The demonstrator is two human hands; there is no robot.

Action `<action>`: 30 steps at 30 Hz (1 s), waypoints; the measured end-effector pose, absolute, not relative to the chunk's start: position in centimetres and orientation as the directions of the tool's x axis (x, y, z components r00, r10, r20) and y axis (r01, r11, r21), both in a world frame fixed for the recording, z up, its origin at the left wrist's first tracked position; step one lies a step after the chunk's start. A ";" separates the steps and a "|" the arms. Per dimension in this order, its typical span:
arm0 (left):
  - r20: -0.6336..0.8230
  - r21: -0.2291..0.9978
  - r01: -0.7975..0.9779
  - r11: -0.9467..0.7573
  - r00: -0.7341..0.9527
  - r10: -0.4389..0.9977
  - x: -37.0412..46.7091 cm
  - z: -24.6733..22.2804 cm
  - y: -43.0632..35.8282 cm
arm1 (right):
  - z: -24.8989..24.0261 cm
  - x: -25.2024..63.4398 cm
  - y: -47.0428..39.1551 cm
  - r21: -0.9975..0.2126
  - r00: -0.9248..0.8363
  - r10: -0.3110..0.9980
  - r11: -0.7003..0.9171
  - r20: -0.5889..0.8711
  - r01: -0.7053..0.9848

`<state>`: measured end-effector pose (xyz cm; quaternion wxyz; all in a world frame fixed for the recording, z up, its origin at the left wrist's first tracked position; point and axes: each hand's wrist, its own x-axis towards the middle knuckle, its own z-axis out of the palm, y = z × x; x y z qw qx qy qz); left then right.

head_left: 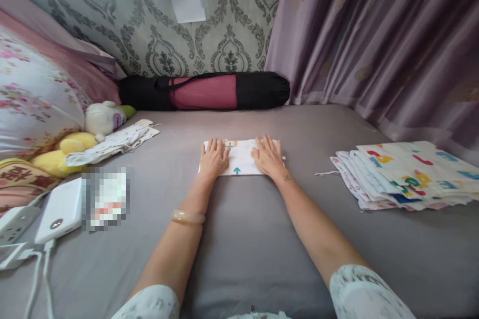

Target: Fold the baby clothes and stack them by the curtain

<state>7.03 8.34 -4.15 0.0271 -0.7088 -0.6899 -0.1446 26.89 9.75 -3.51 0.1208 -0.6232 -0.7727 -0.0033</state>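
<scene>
A folded white cloth (243, 159) with small coloured prints lies flat on the grey bed sheet (247, 239), straight in front of me. On its left end rests my left hand (214, 157), palm down with the fingers stretched out. My right hand (268, 154) lies flat over the right end, its fingers spread. Between the two hands the middle of the cloth shows, with a green arrow print near its front edge. The parts under both palms are hidden.
To the right lies a stack of folded printed cloths (415, 172). At left are a crumpled white cloth (119, 140), plush toys (103, 118), a white power bank (62, 209) with cables and a power strip (17, 222). A long black and red bag (204, 92) lies along the wall.
</scene>
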 end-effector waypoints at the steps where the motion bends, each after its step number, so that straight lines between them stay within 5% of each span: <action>1: 0.276 0.150 0.985 -0.085 0.041 0.960 7.2 -4.1 8.3 | -3.4 26.6 9.7 -0.145 -0.206 0.954 0.241 0.218 0.960; 8: 0.126 0.141 0.977 -0.161 0.143 0.982 8.0 -4.3 8.0 | -3.9 25.5 9.1 -0.177 -0.244 0.961 0.265 0.133 0.948; 17: 0.120 0.138 0.977 -0.162 0.146 0.982 8.0 -3.7 7.9 | -3.7 25.6 9.2 -0.179 -0.245 0.964 0.261 0.106 0.949; 23: 0.215 0.091 0.952 -0.291 0.266 0.940 9.3 -3.7 7.7 | -3.2 24.8 8.7 -0.162 -0.282 0.929 0.325 0.239 0.932; 30: 0.132 0.140 0.946 -0.292 0.275 0.952 10.1 -4.7 7.8 | -3.9 24.3 8.7 -0.166 -0.298 0.942 0.323 0.156 0.932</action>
